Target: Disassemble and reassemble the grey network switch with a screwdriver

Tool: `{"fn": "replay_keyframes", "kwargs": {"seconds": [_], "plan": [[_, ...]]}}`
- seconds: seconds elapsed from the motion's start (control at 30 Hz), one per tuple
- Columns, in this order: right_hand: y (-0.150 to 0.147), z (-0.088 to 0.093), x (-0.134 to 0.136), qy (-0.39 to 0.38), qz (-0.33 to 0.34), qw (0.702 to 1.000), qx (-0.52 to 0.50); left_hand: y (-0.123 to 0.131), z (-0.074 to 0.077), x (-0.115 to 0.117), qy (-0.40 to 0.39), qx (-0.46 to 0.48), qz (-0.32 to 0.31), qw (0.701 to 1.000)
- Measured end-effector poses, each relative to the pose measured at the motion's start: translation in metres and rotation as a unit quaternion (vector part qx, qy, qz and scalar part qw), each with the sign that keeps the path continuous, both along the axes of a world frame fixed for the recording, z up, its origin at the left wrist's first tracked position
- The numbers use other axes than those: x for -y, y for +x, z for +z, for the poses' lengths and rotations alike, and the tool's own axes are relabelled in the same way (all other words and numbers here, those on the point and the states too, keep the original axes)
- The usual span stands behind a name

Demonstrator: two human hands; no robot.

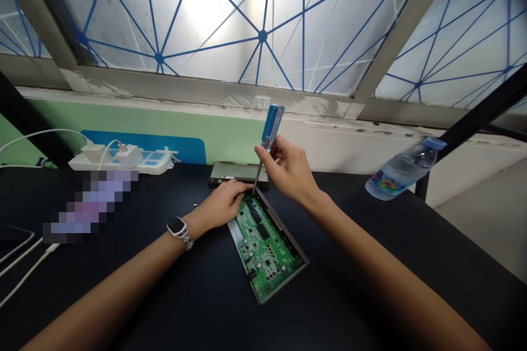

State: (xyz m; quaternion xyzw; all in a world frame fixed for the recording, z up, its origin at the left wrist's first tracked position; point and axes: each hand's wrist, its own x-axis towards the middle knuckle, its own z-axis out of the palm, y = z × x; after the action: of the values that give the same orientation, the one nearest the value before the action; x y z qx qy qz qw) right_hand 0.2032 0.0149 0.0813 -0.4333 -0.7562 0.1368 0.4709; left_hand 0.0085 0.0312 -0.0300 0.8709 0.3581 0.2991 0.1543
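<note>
One screwdriver [270, 127] at circuit board [265, 247] edge

At 12 o'clock the screwdriver's grip [272, 122] is glossy, translucent blue plastic on a bright steel shaft [257, 175], while at 6 o'clock the circuit board [263, 247] has a glossy green coating and sits in a dull grey metal tray [286, 283]. The worktop [197, 307] is smooth matt black, the water bottle [401, 171] at 3 o'clock is thin clear plastic with a blue cap, and the power strip [152, 163] at 10 o'clock is smooth white plastic.
</note>
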Motion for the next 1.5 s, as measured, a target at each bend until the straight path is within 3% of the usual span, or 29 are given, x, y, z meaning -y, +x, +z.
{"fn": "replay_keyframes", "kwargs": {"seconds": [0.67,1.07,1.27,1.5], "plan": [[0.006,-0.007,-0.007,-0.002,0.037,0.999,0.014,0.001,0.003,0.001,0.002,0.005,-0.008,1.000],[0.011,-0.007,-0.011,-0.131,0.188,0.966,-0.119,0.000,0.008,0.002,-0.002,-0.012,-0.011,1.000],[-0.006,-0.011,-0.005,-0.139,0.124,0.948,-0.256,0.002,0.009,0.005,0.002,-0.014,-0.005,1.000],[-0.009,-0.017,-0.003,-0.116,0.115,0.947,-0.277,0.000,0.011,0.005,0.009,-0.018,-0.005,1.000]]}}
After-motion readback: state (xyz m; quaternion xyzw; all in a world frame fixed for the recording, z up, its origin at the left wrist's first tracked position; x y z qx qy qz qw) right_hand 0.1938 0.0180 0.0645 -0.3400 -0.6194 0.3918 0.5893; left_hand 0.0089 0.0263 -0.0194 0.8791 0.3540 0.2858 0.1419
